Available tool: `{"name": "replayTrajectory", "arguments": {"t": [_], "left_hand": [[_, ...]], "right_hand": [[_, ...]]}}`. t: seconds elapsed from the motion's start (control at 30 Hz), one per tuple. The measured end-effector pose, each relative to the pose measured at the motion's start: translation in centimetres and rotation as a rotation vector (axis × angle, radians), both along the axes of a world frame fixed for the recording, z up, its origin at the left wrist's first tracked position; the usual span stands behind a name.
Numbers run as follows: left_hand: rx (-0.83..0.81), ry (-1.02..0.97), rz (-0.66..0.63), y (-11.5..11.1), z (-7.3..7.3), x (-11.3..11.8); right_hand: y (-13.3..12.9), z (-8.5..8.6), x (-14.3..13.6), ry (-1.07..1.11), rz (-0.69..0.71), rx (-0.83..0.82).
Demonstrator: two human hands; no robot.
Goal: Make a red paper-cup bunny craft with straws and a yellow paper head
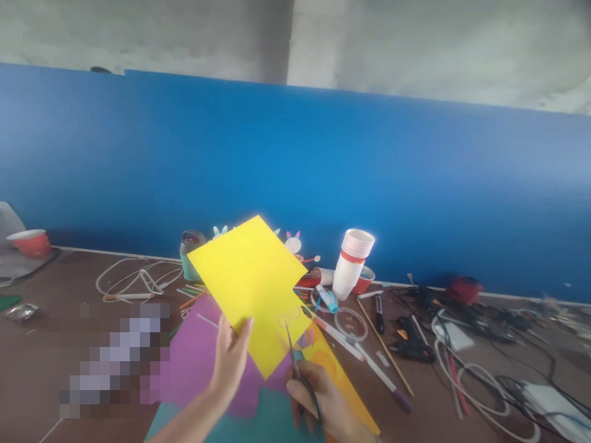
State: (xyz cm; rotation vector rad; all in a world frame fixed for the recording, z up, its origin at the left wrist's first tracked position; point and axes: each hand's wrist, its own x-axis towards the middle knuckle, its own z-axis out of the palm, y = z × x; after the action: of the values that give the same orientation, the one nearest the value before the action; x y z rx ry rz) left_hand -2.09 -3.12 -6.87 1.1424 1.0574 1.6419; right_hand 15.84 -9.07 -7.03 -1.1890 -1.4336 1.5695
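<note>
A yellow sheet of paper (249, 277) is held up in my left hand (232, 354), thumb on its face near the lower left edge. The sheet has a notch on its right side and small circles drawn near its lower right corner. My right hand (318, 397) grips dark-handled scissors (295, 363), the blades pointing up at the drawn circles. Whether the blades touch the paper cannot be made out. Beneath both hands lie purple paper (189, 363), teal paper (272, 412) and orange paper (341, 375).
Stacked white cups (352, 264) stand behind, right of the sheet. Markers (381, 375), a wooden stick (385, 347), a tape roll (351, 324), a black glue gun (413, 338) and tangled cables (484, 381) lie rightward. A teal bottle (190, 258) and white cable (133, 280) are leftward.
</note>
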Motion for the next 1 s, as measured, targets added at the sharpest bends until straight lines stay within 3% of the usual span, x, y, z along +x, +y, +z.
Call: {"name": "replayTrajectory", "arguments": {"t": [1.0], "left_hand": [[-0.026,-0.016,-0.009,-0.06,-0.09,0.06]], "right_hand": [[0.13,-0.37,-0.01,-0.004,0.012,0.01]]}}
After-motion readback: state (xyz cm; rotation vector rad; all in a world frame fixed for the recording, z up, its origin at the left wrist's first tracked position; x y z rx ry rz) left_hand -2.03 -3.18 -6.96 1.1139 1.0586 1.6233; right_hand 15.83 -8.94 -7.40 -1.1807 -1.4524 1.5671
